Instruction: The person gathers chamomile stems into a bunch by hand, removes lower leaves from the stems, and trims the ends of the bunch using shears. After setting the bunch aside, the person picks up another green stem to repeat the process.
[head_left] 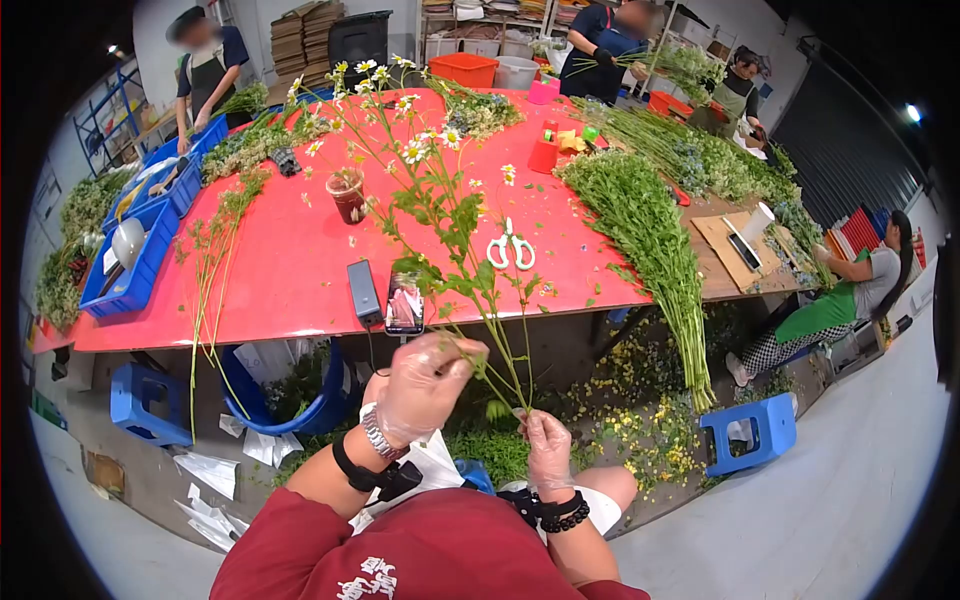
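Note:
White daisy-like flowers with yellow centres top a tall spray of leafy green daisy stems, held upright before my chest. My right hand, in a clear plastic glove, pinches the bottom ends of these stems. Higher and to the left, my gloved left hand is closed against the lower stems, with a bit of leaf at its fingertips. White-handled scissors lie on the red table behind the spray. A phone and a grey box rest at the table's near edge.
Cut greenery overhangs the table edge at right, and thin stems at left. A drink cup stands on the table. Blue crates line the left. Blue stools and a blue tub stand below. Several people work around.

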